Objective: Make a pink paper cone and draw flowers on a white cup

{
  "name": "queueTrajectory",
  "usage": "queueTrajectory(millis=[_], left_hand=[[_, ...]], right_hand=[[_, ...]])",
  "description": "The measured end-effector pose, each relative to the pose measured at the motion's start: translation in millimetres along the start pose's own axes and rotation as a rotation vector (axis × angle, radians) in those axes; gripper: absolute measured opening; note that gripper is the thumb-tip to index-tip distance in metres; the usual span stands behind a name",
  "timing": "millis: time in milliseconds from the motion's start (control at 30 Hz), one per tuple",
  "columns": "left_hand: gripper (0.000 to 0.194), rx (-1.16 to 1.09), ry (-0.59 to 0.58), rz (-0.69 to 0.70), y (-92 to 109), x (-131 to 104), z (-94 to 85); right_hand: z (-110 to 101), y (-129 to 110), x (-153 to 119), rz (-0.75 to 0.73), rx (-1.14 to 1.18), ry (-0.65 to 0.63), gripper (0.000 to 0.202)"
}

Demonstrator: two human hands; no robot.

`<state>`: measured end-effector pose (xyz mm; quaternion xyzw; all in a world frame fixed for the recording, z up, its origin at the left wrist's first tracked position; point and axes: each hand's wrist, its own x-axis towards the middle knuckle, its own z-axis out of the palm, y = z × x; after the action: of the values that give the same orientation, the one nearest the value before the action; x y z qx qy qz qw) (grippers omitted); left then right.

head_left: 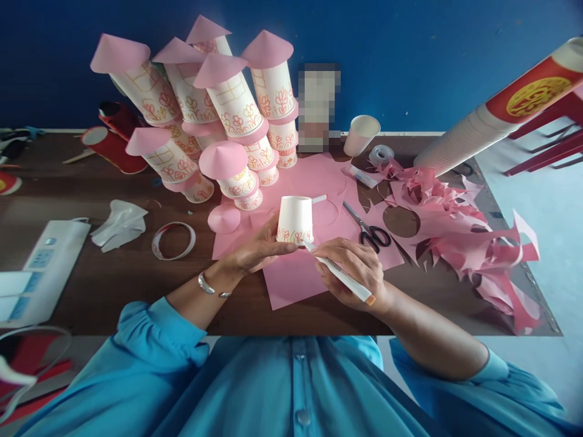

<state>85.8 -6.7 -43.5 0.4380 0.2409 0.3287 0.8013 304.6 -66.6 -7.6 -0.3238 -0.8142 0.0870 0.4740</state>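
Note:
My left hand (257,247) is closed around the lower side of a white paper cup (295,213), held upside down over the table. Red and orange flowers are drawn in a band near the cup's rim. In my right hand (353,273) is a white marker (347,280) with an orange end, its tip at the cup's rim. Beneath both hands lie pink paper sheets (291,285). Black-handled scissors (371,232) rest just beyond my right hand. Another white marker (319,199) lies behind the cup, partly hidden by it.
Paper-cup towers (237,103) with pink cone roofs stand at the back left. Pink scraps (455,224) cover the right side, below a leaning stack of cups (473,136). A single cup (361,135), a glue tube (363,176) and a tape roll (173,241) lie around.

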Motion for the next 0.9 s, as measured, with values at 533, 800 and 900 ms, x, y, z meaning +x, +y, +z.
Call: queueTrajectory(millis=[533, 800, 900], left_hand=[[0.063, -0.03, -0.004, 0.012, 0.2, 0.2, -1.1], [0.063, -0.029, -0.042, 0.038, 2.6, 0.6, 2.1], [0.063, -0.028, -0.032, 0.041, 3.2, 0.7, 2.9]], right_hand=[[-4.3, -1.5, -1.2, 0.034, -0.015, 0.033, 0.019], [-1.4, 0.4, -1.4, 0.034, -0.012, 0.037, 0.019], [-0.9, 0.6, -1.4, 0.038, -0.002, 0.023, 0.019]])
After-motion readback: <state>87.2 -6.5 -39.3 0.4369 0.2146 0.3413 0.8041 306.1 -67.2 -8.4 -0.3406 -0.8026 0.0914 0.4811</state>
